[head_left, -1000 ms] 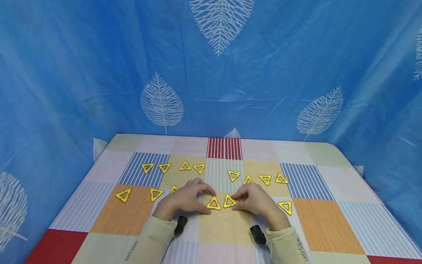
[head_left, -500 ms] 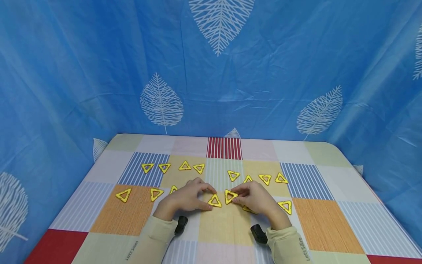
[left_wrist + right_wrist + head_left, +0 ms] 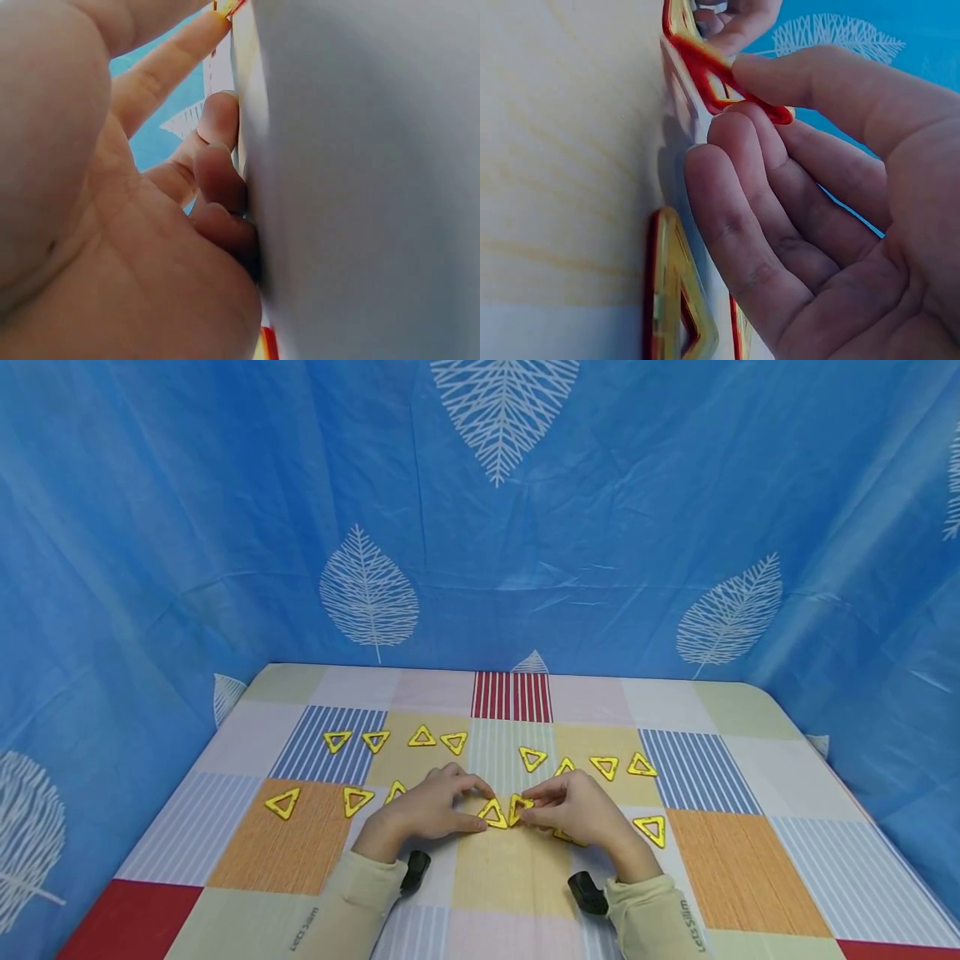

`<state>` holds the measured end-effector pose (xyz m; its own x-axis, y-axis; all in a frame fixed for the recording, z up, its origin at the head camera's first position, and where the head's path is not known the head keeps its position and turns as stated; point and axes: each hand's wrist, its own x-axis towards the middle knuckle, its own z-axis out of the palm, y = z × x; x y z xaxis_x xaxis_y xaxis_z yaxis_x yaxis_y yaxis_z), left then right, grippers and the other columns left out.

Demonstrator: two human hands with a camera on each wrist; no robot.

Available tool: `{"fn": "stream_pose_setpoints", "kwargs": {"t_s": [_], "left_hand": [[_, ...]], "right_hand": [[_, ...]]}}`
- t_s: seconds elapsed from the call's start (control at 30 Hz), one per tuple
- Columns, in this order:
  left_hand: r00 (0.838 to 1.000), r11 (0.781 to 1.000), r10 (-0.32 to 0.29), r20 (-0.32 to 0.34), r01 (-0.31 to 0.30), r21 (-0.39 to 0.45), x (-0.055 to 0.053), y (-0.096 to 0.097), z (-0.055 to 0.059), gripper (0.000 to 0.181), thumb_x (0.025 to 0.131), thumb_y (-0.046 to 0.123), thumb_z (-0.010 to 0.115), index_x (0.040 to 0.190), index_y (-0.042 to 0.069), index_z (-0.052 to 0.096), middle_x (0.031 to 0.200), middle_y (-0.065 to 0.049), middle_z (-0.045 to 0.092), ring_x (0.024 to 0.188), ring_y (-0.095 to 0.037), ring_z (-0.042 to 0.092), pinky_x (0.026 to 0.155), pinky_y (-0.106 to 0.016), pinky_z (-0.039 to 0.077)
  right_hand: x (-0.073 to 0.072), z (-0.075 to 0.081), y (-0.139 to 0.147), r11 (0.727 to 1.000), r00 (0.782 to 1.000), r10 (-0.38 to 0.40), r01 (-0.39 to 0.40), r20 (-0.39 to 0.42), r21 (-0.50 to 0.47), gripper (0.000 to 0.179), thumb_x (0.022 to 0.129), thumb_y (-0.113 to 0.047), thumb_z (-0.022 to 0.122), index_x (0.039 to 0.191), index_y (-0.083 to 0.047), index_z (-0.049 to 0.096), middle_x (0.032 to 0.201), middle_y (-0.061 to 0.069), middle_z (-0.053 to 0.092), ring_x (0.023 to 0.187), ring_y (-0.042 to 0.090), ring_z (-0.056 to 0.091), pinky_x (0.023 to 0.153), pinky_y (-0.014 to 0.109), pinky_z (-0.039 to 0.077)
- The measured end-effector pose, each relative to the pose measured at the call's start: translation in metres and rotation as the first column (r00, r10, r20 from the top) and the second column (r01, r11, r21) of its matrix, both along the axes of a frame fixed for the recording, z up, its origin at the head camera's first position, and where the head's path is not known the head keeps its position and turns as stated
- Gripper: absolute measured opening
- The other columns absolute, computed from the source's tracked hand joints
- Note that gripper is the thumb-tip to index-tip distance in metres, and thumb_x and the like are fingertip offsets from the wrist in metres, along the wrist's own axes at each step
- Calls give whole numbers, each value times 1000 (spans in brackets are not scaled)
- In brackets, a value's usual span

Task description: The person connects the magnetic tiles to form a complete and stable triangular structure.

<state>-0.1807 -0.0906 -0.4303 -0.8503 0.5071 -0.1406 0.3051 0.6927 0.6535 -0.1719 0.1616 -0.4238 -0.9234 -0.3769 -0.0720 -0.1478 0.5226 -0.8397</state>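
My left hand (image 3: 427,806) holds a yellow triangle tile (image 3: 495,824) with a hollow middle between index finger and thumb, low on the tablecloth. Opposite it, my right hand (image 3: 583,810) pinches another hollow yellow triangle tile (image 3: 513,811) by thumb and fingers. In the right wrist view this second tile (image 3: 705,71) shows red edges and is tilted up off the cloth. The two tiles stand side by side, nearly touching; whether they meet cannot be told. One more triangle tile (image 3: 567,837) lies partly hidden under the right hand.
Several similar triangle tiles lie flat behind the hands, among them one at the far left (image 3: 336,742) and one at the right (image 3: 641,766). Another tile (image 3: 650,831) lies right of the right hand. A blue curtain (image 3: 600,527) hangs behind the checkered tablecloth (image 3: 517,877).
The right hand has raised its tile, tilted it and turned it towards the left one. The left hand's tile has shifted slightly right and away. A tile under the right hand has come into view.
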Motion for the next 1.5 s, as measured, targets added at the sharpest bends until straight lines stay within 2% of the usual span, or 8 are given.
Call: {"fn": "stream_pose_setpoints", "kwargs": {"t_s": [0.2,0.4,0.67,0.83,1.0,1.17,1.37,1.5], "left_hand": [[1000,1000,-9,-14,9,-5,0,1,0,30,89,32,79,119,30,73,107,1,50,98,-20,43,82,-44,41],[999,1000,-26,-18,27,14,-1,1,-4,30,90,30,78,120,30,74,104,1,49,94,-20,41,78,-43,39],[1000,1000,4,-22,-4,9,0,1,-5,27,87,35,80,113,30,73,109,2,52,100,-20,44,84,-45,42],[1000,1000,-7,-28,8,28,-1,0,-5,25,88,33,80,113,29,73,108,1,52,99,-21,44,85,-46,42],[999,999,-17,-32,18,41,-2,-1,-6,24,89,33,79,112,28,73,108,1,51,99,-20,44,85,-46,42],[999,999,-10,-34,11,33,-2,-1,-7,24,89,34,79,112,28,74,108,2,52,99,-20,44,85,-45,42],[999,1000,2,-35,-1,20,-1,0,-6,23,89,34,79,111,30,74,108,1,52,99,-20,44,85,-45,42],[999,999,-28,-28,29,33,-2,-2,-4,28,88,34,79,114,26,73,109,1,52,100,-20,46,87,-46,43]], "right_hand": [[1,-1,-7,1000,999,14,-14,-40,-2,21,82,-11,81,101,-1,79,76,-2,70,61,11,60,52,25,47],[3,-3,-13,1000,999,7,-9,-48,-25,24,79,-9,79,102,0,78,78,-2,71,66,12,64,57,26,51],[4,-10,-21,997,998,45,-47,-41,-59,34,76,-13,90,105,-1,75,87,2,73,77,14,70,68,27,56],[4,-12,-24,998,999,17,-20,-52,-58,38,74,-12,91,107,-3,74,91,2,72,74,14,70,67,27,55],[3,-14,-24,998,997,35,-39,-68,-55,39,76,-10,90,111,-4,74,95,3,71,74,15,69,65,27,55],[2,-17,-22,997,996,44,-48,-74,-53,39,72,-14,92,106,-4,76,85,0,71,75,15,69,66,27,55],[3,-17,-24,998,999,1,-5,-52,-66,39,69,-13,94,102,-5,75,80,1,71,73,15,69,67,27,55],[3,-15,-25,999,999,-20,19,-44,-39,37,69,-13,94,101,-7,76,80,-1,71,72,13,68,67,28,55]]}}
